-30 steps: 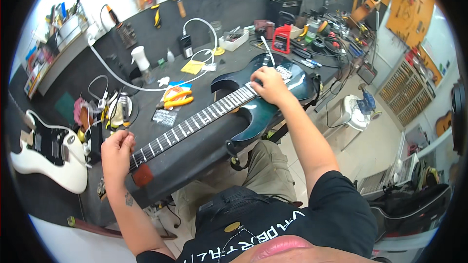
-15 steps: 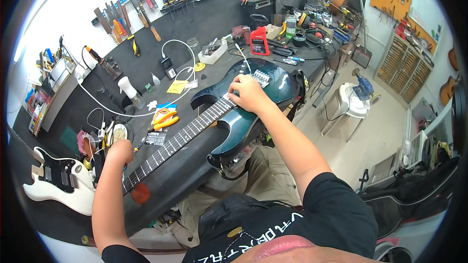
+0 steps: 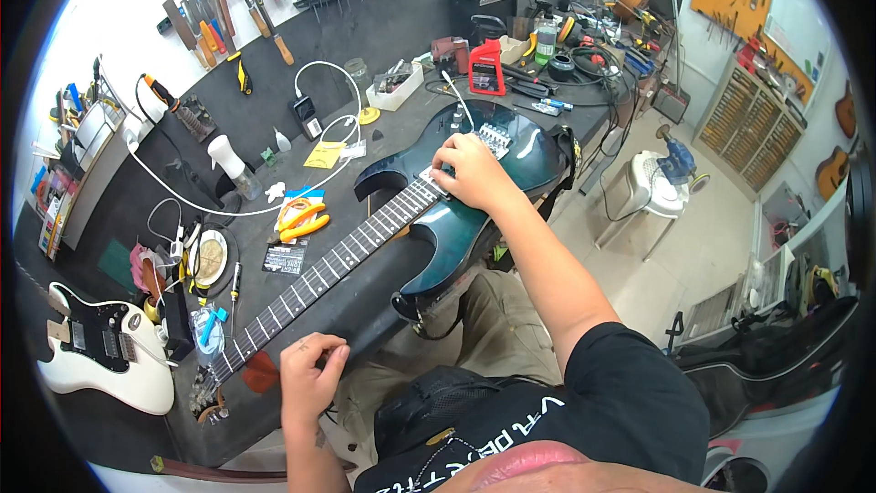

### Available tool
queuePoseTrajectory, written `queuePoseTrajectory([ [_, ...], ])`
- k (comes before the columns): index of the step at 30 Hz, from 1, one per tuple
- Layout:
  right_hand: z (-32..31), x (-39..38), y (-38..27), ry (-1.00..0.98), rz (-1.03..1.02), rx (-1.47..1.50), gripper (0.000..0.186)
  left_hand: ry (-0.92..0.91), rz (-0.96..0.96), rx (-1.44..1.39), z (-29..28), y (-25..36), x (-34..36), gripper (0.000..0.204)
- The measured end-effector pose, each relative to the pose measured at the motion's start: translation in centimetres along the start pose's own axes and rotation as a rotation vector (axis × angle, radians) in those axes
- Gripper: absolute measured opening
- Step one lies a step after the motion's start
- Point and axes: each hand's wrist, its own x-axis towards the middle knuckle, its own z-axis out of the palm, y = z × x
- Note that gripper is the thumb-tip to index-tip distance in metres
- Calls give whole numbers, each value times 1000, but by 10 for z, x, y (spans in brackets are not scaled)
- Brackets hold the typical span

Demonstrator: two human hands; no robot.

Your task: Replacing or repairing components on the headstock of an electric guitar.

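Observation:
A dark teal electric guitar [image 3: 438,242] lies across the bench, its neck [image 3: 315,283] running down to the left. Over the strings near the metal bridge [image 3: 494,139], my right hand [image 3: 470,171] rests with its fingers curled together; anything between the fingertips is hidden. A tremolo arm [image 3: 459,100] with a white tip rises beside it. My left hand [image 3: 312,372] hovers off the neck's near side, above the bench edge, fingers curled and thumb out; what it may hold I cannot make out. The headstock [image 3: 205,393] sits at the lower left.
A white electric guitar [image 3: 114,347] lies at far left. Orange-handled pliers [image 3: 303,219], a slim screwdriver [image 3: 235,283] and a white cable [image 3: 196,204] are behind the neck. A red bottle [image 3: 486,68] stands behind the body. A white stool [image 3: 643,187] is on the right.
My left hand has moved right and nearer, away from the headstock end. The screwdriver beside it earlier now lies at another angle on the bench. My right hand stays by the bridge.

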Motion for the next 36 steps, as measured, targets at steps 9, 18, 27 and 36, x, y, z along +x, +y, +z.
queuePoseTrajectory([
  [9, -3, 7, 4, -24, -33, 21, 16, 123, -423, -309, 31, -66, -8, 10],
  [18, -4, 1, -1, -19, 2, -11, 19, 134, -372, -231, 33, -73, -16, 7],
  [27, -6, 2, -1, 7, -7, 3, 19, 121, -370, -251, 33, -75, -13, 8],
  [36, -7, 3, -2, 1, -39, 39, 21, 131, -347, -230, 34, -73, -14, 8],
])
